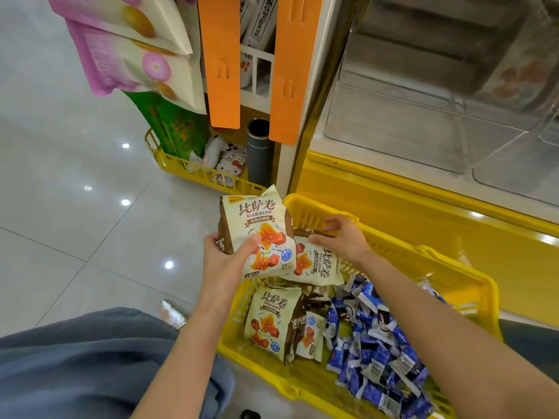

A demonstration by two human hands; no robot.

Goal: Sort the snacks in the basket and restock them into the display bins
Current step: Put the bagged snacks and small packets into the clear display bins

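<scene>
A yellow plastic basket (423,261) stands on the floor in front of me. Cream and brown snack packs (272,322) lie in its left half and several small blue and white packets (378,352) fill its right half. My left hand (225,255) grips a stack of the cream packs (257,228) just above the basket's left rim. My right hand (341,237) reaches into the far end of the basket, its fingers curled on another cream pack (314,263) lying there. Clear display bins (423,122) sit above the yellow cabinet at the upper right.
A yellow cabinet front (393,207) runs behind the basket. A second yellow basket (193,173) with small items and a grey cylinder (258,152) stands at the shelf's foot. Orange strips (220,62) and hanging snack bags (136,55) are overhead left. Tiled floor (75,207) lies left.
</scene>
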